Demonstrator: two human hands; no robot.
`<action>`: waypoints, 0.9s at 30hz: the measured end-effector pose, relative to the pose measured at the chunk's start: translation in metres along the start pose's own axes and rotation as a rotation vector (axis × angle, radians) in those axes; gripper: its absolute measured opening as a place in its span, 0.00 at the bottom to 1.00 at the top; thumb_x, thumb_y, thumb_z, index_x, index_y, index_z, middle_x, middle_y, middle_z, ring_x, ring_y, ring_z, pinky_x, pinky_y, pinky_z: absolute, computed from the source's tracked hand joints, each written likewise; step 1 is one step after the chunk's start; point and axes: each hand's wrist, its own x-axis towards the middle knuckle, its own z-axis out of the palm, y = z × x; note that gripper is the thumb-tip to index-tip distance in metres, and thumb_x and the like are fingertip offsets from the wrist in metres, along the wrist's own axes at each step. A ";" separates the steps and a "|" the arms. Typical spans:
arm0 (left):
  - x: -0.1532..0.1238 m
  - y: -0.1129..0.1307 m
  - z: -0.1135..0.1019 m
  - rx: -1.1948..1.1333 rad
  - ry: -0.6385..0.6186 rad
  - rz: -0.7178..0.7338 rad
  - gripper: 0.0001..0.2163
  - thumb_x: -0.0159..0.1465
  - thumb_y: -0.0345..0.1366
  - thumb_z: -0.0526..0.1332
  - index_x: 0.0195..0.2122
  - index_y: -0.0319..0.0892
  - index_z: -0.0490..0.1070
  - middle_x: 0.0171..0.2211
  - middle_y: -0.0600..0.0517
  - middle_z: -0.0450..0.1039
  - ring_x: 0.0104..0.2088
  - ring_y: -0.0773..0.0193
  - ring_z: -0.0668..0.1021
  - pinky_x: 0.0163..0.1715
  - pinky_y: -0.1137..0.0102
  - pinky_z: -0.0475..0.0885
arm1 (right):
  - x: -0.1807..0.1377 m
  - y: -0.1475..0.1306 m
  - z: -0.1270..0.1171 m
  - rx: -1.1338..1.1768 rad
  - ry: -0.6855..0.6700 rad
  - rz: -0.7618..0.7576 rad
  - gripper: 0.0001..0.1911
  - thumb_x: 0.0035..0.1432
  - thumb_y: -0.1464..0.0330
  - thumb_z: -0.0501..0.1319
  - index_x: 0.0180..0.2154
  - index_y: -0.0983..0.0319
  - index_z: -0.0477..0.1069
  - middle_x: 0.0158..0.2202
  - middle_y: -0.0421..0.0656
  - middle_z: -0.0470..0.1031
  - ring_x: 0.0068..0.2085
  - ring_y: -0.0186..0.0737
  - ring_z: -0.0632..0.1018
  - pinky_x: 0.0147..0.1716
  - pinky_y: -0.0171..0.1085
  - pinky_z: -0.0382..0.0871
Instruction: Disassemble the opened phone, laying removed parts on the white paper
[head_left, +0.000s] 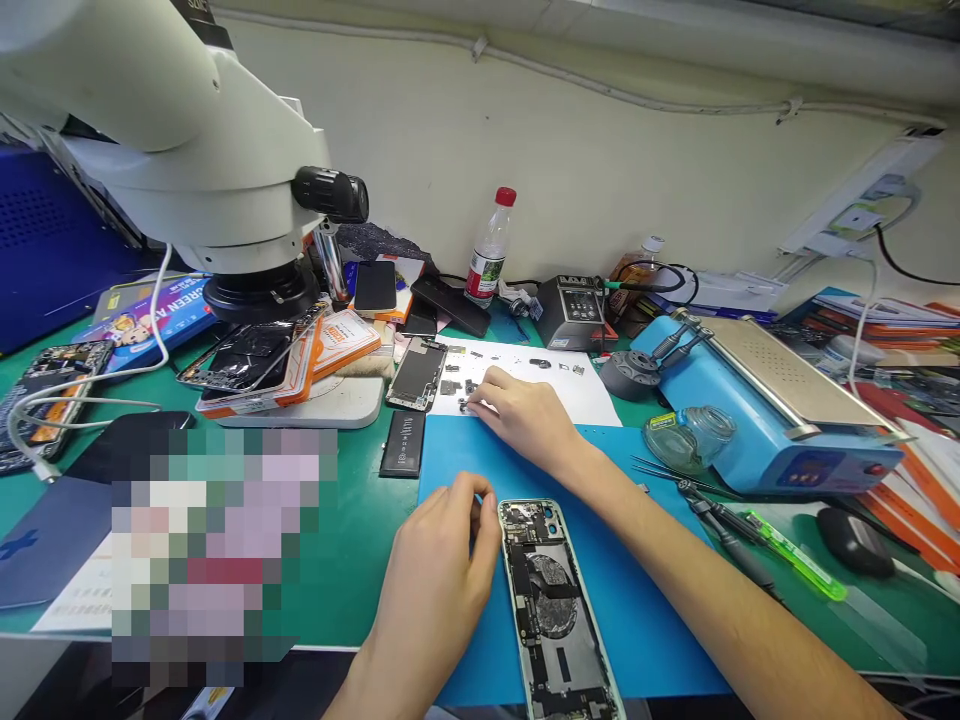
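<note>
An opened phone housing (559, 600) lies on the blue mat, its circuit board and round charging coil exposed. My left hand (442, 555) is beside its top left corner, fingers curled and thumb against the index finger; whatever they may hold is hidden. Farther forward, my right hand (521, 415) reaches over the white paper (517, 360). Its fingertips pinch at a small dark phone part (463, 406) on the paper's near left edge. Several other tiny parts lie around there. A phone screen (418, 375) and a black battery (403, 444) are to the left.
A microscope (202, 180) overhangs the left side, above stacked boxes and phone parts. At the back stand a plastic bottle (490, 250) and a soldering station (570, 312). A blue heating machine (765, 410), a glass jar (686, 438), tweezers (682, 475) and screwdrivers (727, 535) occupy the right.
</note>
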 end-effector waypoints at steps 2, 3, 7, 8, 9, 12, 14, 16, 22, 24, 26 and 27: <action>0.000 -0.001 0.000 -0.003 -0.003 -0.003 0.09 0.81 0.36 0.52 0.43 0.48 0.69 0.33 0.55 0.77 0.32 0.58 0.80 0.31 0.67 0.65 | -0.001 0.001 -0.001 0.004 -0.007 -0.008 0.11 0.77 0.66 0.62 0.42 0.60 0.82 0.43 0.43 0.81 0.35 0.36 0.78 0.30 0.38 0.55; -0.001 -0.001 0.001 -0.004 -0.005 -0.004 0.09 0.81 0.36 0.51 0.43 0.48 0.69 0.33 0.55 0.77 0.32 0.58 0.80 0.32 0.67 0.65 | -0.002 0.001 -0.001 0.006 -0.008 -0.011 0.11 0.77 0.65 0.63 0.43 0.59 0.83 0.43 0.43 0.81 0.35 0.36 0.78 0.30 0.38 0.55; -0.001 -0.003 0.001 -0.016 -0.019 -0.008 0.09 0.81 0.37 0.51 0.43 0.48 0.69 0.34 0.55 0.78 0.33 0.58 0.81 0.33 0.66 0.66 | -0.006 0.004 -0.008 0.019 0.015 -0.016 0.10 0.75 0.61 0.66 0.44 0.58 0.85 0.44 0.43 0.83 0.36 0.36 0.80 0.30 0.37 0.58; -0.001 -0.003 0.001 -0.020 -0.022 -0.009 0.10 0.81 0.37 0.51 0.44 0.48 0.69 0.35 0.55 0.79 0.34 0.58 0.81 0.34 0.66 0.66 | -0.009 0.004 -0.012 0.023 0.030 -0.014 0.11 0.75 0.60 0.66 0.45 0.58 0.85 0.45 0.43 0.83 0.36 0.37 0.80 0.30 0.37 0.59; -0.001 -0.003 0.001 -0.023 -0.020 -0.010 0.10 0.81 0.37 0.51 0.44 0.48 0.69 0.35 0.54 0.79 0.34 0.59 0.81 0.34 0.66 0.66 | -0.013 0.005 -0.018 0.028 0.050 -0.008 0.12 0.75 0.59 0.66 0.46 0.58 0.85 0.45 0.43 0.84 0.36 0.38 0.81 0.31 0.37 0.61; -0.001 -0.001 0.000 -0.016 0.005 0.009 0.13 0.82 0.38 0.50 0.40 0.47 0.68 0.32 0.55 0.77 0.31 0.60 0.79 0.32 0.67 0.64 | -0.037 0.003 -0.043 0.045 0.135 0.042 0.15 0.78 0.58 0.62 0.47 0.59 0.84 0.44 0.43 0.85 0.38 0.39 0.83 0.33 0.37 0.65; -0.001 0.000 -0.001 0.009 0.034 0.053 0.19 0.83 0.38 0.48 0.32 0.47 0.64 0.26 0.56 0.72 0.27 0.62 0.74 0.30 0.66 0.62 | -0.063 0.001 -0.060 0.059 0.194 0.100 0.18 0.81 0.60 0.57 0.45 0.59 0.83 0.42 0.42 0.84 0.38 0.38 0.84 0.35 0.37 0.68; -0.003 0.001 -0.003 0.025 0.058 0.101 0.24 0.83 0.38 0.47 0.25 0.47 0.55 0.21 0.57 0.65 0.24 0.63 0.68 0.28 0.66 0.59 | -0.093 -0.004 -0.072 0.079 0.236 0.160 0.18 0.82 0.61 0.56 0.43 0.60 0.82 0.39 0.42 0.84 0.36 0.37 0.84 0.35 0.36 0.70; -0.006 0.000 -0.006 -0.044 0.081 -0.017 0.26 0.82 0.46 0.51 0.24 0.46 0.61 0.19 0.58 0.62 0.21 0.66 0.67 0.25 0.68 0.58 | -0.176 -0.029 -0.060 0.337 0.325 0.512 0.19 0.80 0.57 0.57 0.41 0.55 0.83 0.32 0.38 0.82 0.27 0.36 0.81 0.29 0.35 0.73; -0.005 -0.001 -0.005 -0.104 0.092 -0.103 0.20 0.79 0.51 0.57 0.31 0.47 0.66 0.21 0.60 0.63 0.20 0.67 0.67 0.23 0.71 0.59 | -0.190 -0.038 -0.050 0.437 0.330 0.634 0.21 0.81 0.55 0.55 0.39 0.54 0.81 0.22 0.34 0.74 0.18 0.35 0.73 0.22 0.35 0.69; -0.004 0.000 -0.005 -0.148 0.131 -0.157 0.17 0.75 0.53 0.62 0.35 0.48 0.66 0.23 0.62 0.62 0.21 0.68 0.67 0.22 0.73 0.61 | -0.195 -0.043 -0.044 0.501 0.302 0.663 0.24 0.81 0.53 0.53 0.35 0.54 0.78 0.18 0.33 0.68 0.17 0.36 0.71 0.20 0.36 0.67; -0.004 0.001 -0.006 -0.157 0.158 -0.160 0.17 0.75 0.53 0.62 0.35 0.48 0.64 0.24 0.62 0.62 0.21 0.68 0.66 0.22 0.73 0.62 | -0.195 -0.045 -0.043 0.515 0.284 0.661 0.25 0.81 0.52 0.53 0.35 0.54 0.77 0.18 0.33 0.68 0.17 0.36 0.71 0.20 0.36 0.66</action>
